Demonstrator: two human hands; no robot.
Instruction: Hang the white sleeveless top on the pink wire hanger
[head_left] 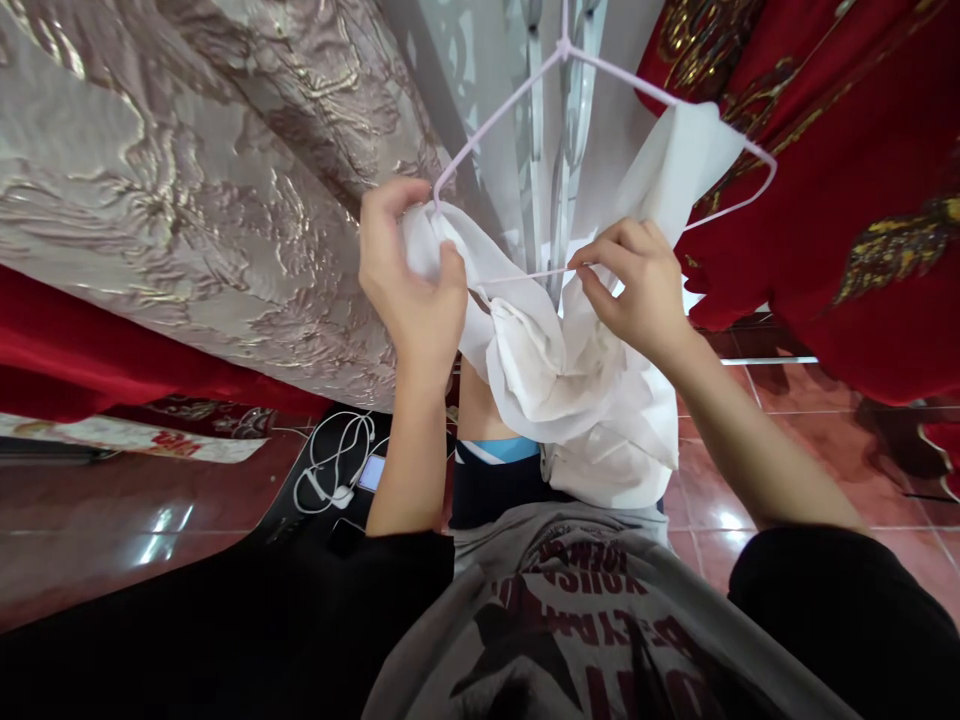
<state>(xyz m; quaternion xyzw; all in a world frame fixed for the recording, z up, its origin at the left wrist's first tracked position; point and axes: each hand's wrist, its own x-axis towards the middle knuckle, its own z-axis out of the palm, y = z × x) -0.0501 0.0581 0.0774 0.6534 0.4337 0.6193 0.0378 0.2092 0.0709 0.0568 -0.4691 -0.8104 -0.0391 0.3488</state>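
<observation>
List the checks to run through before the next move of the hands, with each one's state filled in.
1. Left hand at the hanger's left end: ok, it curves around the white fabric there; grip firmness cannot be judged.
2. Right hand on something: ok, it pinches a thin line, apparently the hanger's lower bar.
3. White fabric over the right arm of the hanger: ok, draped over it.
4. White fabric hanging smooth: not ok, bunched in folds below the hands.
5. Hanger hooked securely: cannot tell, its top runs out of frame.
6. Phone apart from the white fabric: ok.
</observation>
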